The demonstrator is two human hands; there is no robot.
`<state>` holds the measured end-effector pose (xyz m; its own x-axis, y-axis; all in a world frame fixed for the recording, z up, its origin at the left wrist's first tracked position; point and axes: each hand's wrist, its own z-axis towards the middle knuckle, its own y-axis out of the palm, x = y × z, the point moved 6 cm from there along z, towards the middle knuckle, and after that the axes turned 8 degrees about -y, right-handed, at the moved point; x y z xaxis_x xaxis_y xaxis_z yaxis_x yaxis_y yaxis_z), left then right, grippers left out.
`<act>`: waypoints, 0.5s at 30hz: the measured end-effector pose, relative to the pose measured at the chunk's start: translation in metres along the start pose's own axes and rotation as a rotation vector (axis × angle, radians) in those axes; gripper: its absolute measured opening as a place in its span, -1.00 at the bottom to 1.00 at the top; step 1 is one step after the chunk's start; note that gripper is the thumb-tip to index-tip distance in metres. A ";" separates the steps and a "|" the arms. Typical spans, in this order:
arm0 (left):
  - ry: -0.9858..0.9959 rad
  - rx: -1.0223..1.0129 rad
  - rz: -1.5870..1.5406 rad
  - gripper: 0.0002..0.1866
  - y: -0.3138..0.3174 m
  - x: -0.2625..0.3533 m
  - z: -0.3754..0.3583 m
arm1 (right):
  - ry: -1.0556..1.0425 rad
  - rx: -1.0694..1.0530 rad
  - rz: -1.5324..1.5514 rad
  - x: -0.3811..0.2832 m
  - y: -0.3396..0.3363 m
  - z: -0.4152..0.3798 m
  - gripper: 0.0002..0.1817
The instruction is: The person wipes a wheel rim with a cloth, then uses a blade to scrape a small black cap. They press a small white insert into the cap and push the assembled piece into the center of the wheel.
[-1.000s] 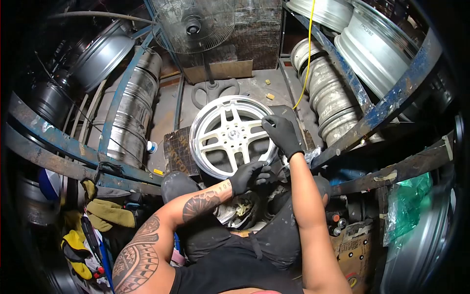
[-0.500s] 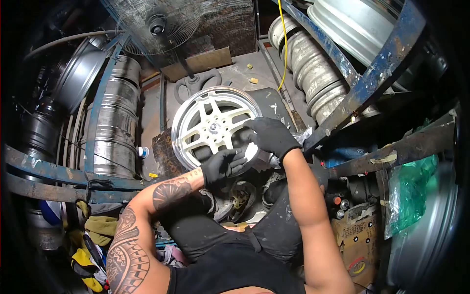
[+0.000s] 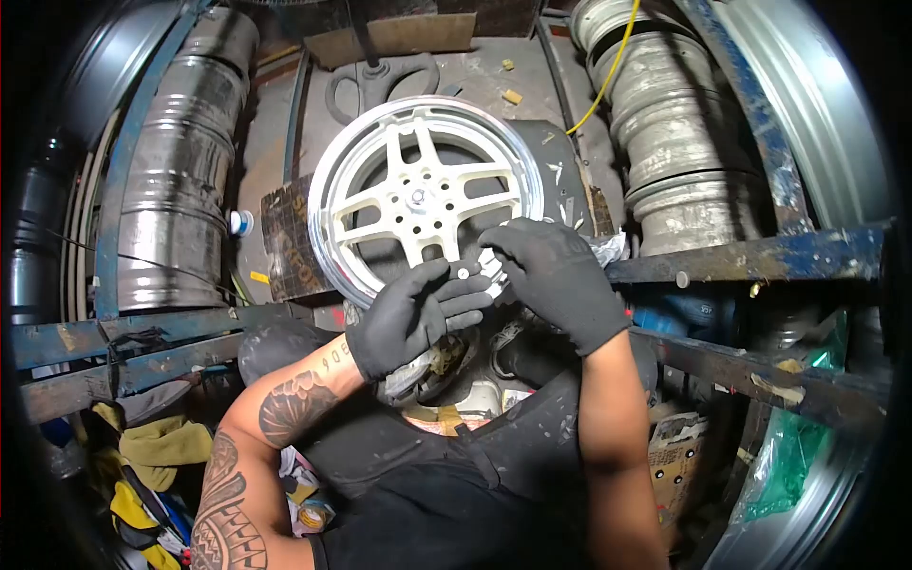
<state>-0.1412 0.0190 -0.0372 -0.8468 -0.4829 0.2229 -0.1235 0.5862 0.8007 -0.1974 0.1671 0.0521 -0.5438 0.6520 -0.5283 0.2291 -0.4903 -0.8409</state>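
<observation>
A white multi-spoke car wheel (image 3: 413, 228) with a polished rim lies face up in front of me, its hub and bolt holes showing. Over its near edge, my gloved left hand (image 3: 418, 309) is open, palm turned up and fingers stretched out. One small round white piece (image 3: 464, 274) shows at its index fingertip. My gloved right hand (image 3: 551, 271) is closed at the wheel's near right side, fingers curled around several small shiny pale pieces (image 3: 492, 270). What kind of pieces they are, I cannot tell. The two hands' fingertips are close together.
Stacks of steel wheel barrels stand at left (image 3: 180, 190) and right (image 3: 679, 133). Blue metal rack bars (image 3: 760, 255) run close beside both arms. A fan base (image 3: 375, 81) stands behind the wheel, and a yellow cable (image 3: 608, 71) hangs at the back right.
The view has tipped down and come closer to the wheel. My hands have moved nearer each other, and the small pale pieces at the right fingers show more clearly.
</observation>
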 end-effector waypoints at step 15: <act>0.030 -0.061 -0.111 -0.48 -0.004 0.009 -0.018 | -0.164 -0.002 0.022 -0.027 0.024 0.019 -0.79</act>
<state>-0.1391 0.0008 -0.0280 -0.8137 -0.5625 0.1466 -0.1836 0.4880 0.8533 -0.1924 0.1270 0.0489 -0.6630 0.5383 -0.5203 0.2436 -0.5020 -0.8299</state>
